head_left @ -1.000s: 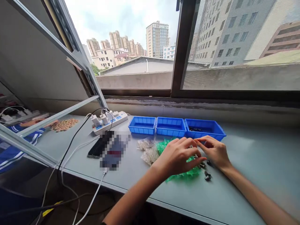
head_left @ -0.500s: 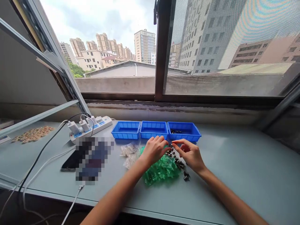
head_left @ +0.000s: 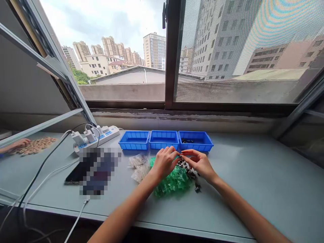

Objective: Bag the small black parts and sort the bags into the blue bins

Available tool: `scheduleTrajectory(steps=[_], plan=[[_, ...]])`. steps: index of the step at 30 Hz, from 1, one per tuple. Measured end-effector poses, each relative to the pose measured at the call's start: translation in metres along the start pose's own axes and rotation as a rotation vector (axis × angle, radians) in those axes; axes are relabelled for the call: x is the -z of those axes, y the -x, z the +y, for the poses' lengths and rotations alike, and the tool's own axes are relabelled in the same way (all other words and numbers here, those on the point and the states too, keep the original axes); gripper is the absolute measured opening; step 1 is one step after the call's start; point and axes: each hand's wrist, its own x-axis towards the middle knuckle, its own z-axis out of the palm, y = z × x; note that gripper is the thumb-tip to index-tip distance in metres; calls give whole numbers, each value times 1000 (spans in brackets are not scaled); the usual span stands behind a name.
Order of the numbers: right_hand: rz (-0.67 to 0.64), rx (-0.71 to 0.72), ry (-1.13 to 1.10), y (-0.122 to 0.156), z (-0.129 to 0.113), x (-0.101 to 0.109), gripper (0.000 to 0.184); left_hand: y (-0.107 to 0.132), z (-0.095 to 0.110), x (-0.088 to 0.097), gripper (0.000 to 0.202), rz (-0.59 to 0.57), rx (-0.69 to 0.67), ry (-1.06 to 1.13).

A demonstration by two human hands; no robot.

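My left hand (head_left: 164, 163) and my right hand (head_left: 201, 165) meet fingertip to fingertip above the table, just in front of the blue bins. Both hands are closed in a pinch around a small dark metal part (head_left: 180, 155), mostly hidden by the fingers. Beneath them lies a loose pile of small metal parts (head_left: 191, 173), some silvery, some dark. Green plastic bags (head_left: 174, 182) spread out under my left wrist. Clear plastic bags (head_left: 140, 168) with pale contents lie to the left of the green ones.
Three blue bins stand in a row: left bin (head_left: 134, 145), middle bin (head_left: 163, 145), and right bin (head_left: 199, 147) with a few dark parts inside. Left are a power strip (head_left: 111, 134), cables and a phone (head_left: 76, 173). Another person's hand (head_left: 21, 143) touches small tan pieces (head_left: 40, 145).
My right hand has moved left, and its fingertips now meet those of my left hand. Another person's hand has come in at the far left. The view has shifted slightly.
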Motion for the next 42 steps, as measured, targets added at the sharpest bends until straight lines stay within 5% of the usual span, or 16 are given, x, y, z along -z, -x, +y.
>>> scheduleTrajectory(steps=[22, 42], plan=[[57, 36, 27, -3, 7, 4, 52, 1, 0, -1, 11, 103, 47, 49], [420, 115, 136, -20, 21, 28, 60, 2, 6, -4, 9, -27, 58, 90]])
